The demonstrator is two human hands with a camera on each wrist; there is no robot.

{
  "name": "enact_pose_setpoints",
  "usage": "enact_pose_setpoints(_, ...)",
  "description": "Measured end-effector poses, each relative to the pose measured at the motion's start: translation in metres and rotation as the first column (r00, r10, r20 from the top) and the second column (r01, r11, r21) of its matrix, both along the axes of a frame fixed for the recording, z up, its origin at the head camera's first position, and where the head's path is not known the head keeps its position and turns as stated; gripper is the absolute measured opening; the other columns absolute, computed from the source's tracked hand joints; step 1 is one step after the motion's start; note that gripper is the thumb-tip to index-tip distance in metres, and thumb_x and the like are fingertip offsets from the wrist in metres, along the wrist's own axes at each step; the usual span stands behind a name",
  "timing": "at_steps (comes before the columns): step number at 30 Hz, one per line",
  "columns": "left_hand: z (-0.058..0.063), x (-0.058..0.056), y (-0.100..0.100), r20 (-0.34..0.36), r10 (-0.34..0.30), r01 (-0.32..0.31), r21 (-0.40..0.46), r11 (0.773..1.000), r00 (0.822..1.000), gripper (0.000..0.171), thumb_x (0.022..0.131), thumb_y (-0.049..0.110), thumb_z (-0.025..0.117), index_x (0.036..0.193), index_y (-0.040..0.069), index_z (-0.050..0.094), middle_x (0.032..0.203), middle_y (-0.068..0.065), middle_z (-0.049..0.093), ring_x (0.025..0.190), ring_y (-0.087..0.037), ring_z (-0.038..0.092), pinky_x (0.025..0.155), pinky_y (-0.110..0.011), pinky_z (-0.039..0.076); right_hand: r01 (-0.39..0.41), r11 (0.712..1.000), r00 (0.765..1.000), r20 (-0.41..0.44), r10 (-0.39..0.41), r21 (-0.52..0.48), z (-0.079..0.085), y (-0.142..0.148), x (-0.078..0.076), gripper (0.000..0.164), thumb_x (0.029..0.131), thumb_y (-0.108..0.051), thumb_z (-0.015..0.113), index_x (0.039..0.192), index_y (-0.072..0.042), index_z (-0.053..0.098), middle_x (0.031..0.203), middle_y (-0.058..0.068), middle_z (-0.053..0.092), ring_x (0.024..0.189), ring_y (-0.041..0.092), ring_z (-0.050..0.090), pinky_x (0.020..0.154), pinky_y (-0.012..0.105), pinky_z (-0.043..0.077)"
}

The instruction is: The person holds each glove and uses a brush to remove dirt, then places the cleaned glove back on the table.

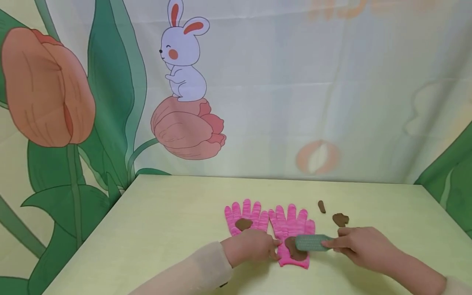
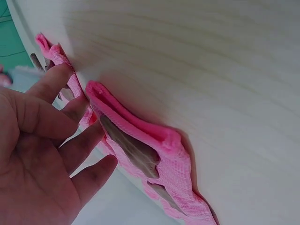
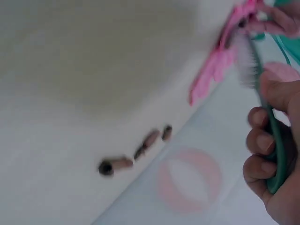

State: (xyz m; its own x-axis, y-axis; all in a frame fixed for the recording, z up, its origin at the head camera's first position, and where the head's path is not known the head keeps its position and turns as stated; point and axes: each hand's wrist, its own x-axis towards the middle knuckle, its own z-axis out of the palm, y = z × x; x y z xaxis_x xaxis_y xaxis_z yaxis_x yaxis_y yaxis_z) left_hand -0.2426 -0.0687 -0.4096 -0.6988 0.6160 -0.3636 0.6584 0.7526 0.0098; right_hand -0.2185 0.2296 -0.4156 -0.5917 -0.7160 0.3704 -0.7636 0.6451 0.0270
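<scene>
Two pink knit gloves lie side by side on the table, fingers pointing away. The left glove [image 1: 246, 209] bears a brown, clay-like patch [image 1: 243, 224]; the right glove [image 1: 292, 219] has a larger brown patch [image 1: 291, 246] near its cuff. My right hand [image 1: 368, 248] grips the green handle of a brush [image 1: 312, 243], whose pale bristles [image 3: 246, 58] face the right glove. The brush head overlaps the edge of that patch. With extended, slightly bent fingers, my left hand [image 1: 252, 246] touches the right glove's near left edge; its palm [image 2: 33, 159] holds nothing.
Loose brown pieces, a small strip [image 1: 322, 206] and a wider flat lump [image 1: 340, 219], lie right of the gloves on the pale table [image 1: 166, 217]. Behind the table hangs a printed cloth [image 1: 273, 98] with a rabbit and tulips.
</scene>
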Motion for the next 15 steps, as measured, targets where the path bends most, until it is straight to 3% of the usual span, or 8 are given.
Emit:
enact_pose_setpoints(1, 0.000, 0.000, 0.000, 0.007, 0.006, -0.006, 0.001, 1.000, 1.000, 0.026, 0.102, 0.034, 0.059, 0.124, 0.041, 0.072, 0.151, 0.023, 0.053, 0.120, -0.005, 0.065, 0.073, -0.015, 0.047, 0.013, 1.000, 1.000, 0.010, -0.013, -0.009, 0.004, 0.003, 0.000, 0.033, 0.079, -0.014, 0.084, 0.110, -0.027, 0.082, 0.074, -0.012, 0.060, 0.059, -0.010, 0.020, 0.053, 0.013, 0.020)
enact_pose_setpoints(5, 0.001, 0.002, 0.000, -0.001, 0.000, 0.000, 0.007, 1.000, 1.000, 0.025, 0.102, 0.034, 0.060, 0.122, 0.041, 0.073, 0.148, 0.022, 0.057, 0.120, -0.006, 0.066, 0.072, -0.016, 0.047, -0.027, 0.997, 0.999, 0.034, 0.029, -0.067, 0.010, -0.004, -0.001, 0.034, 0.080, -0.013, 0.084, 0.111, -0.025, 0.081, 0.077, -0.010, 0.064, 0.060, -0.011, 0.025, 0.052, 0.011, 0.025)
enact_pose_setpoints(7, 0.001, 0.003, 0.000, -0.016, -0.009, 0.009, 0.028, 1.000, 1.000, 0.022, 0.101, 0.033, 0.062, 0.117, 0.036, 0.077, 0.132, 0.018, 0.070, 0.098, -0.002, 0.067, 0.067, -0.016, 0.044, -0.079, 0.994, 0.996, 0.031, 0.081, -0.069, 0.006, -0.014, -0.001, 0.033, 0.082, -0.014, 0.083, 0.112, -0.027, 0.081, 0.071, -0.015, 0.054, 0.060, -0.012, 0.021, 0.052, 0.009, 0.023)
enact_pose_setpoints(9, 0.002, 0.004, 0.001, -0.032, -0.024, 0.025, 0.050, 0.998, 0.999, 0.020, 0.100, 0.033, 0.064, 0.113, 0.032, 0.079, 0.111, 0.015, 0.074, 0.077, -0.002, 0.056, 0.062, -0.015, 0.040, -0.123, 0.990, 0.992, 0.032, 0.125, -0.063, 0.000, -0.021, -0.001, 0.032, 0.083, -0.016, 0.081, 0.113, -0.027, 0.081, 0.069, -0.018, 0.048, 0.061, -0.012, 0.018, 0.052, 0.007, 0.020)
enact_pose_setpoints(11, 0.003, 0.005, 0.002, -0.034, -0.023, 0.025, 0.070, 0.997, 0.999, 0.021, 0.100, 0.034, 0.065, 0.116, 0.031, 0.079, 0.103, 0.013, 0.074, 0.067, -0.005, 0.043, 0.058, -0.016, 0.036, -0.131, 0.990, 0.991, -0.003, 0.131, -0.056, -0.007, -0.021, 0.000, 0.032, 0.082, -0.017, 0.082, 0.112, -0.029, 0.081, 0.068, -0.019, 0.046, 0.060, -0.012, 0.014, 0.051, 0.006, 0.015)
enact_pose_setpoints(15, 0.004, 0.005, 0.003, 0.007, 0.019, -0.020, 0.090, 0.996, 1.000, 0.035, 0.101, 0.038, 0.062, 0.135, 0.033, 0.067, 0.132, 0.014, 0.071, 0.071, -0.005, 0.046, 0.060, -0.017, 0.037, -0.065, 0.997, 0.998, -0.016, 0.065, -0.034, -0.009, -0.001, 0.003, 0.033, 0.078, -0.016, 0.085, 0.108, -0.029, 0.082, 0.065, -0.018, 0.039, 0.060, -0.010, 0.012, 0.053, 0.010, 0.014)
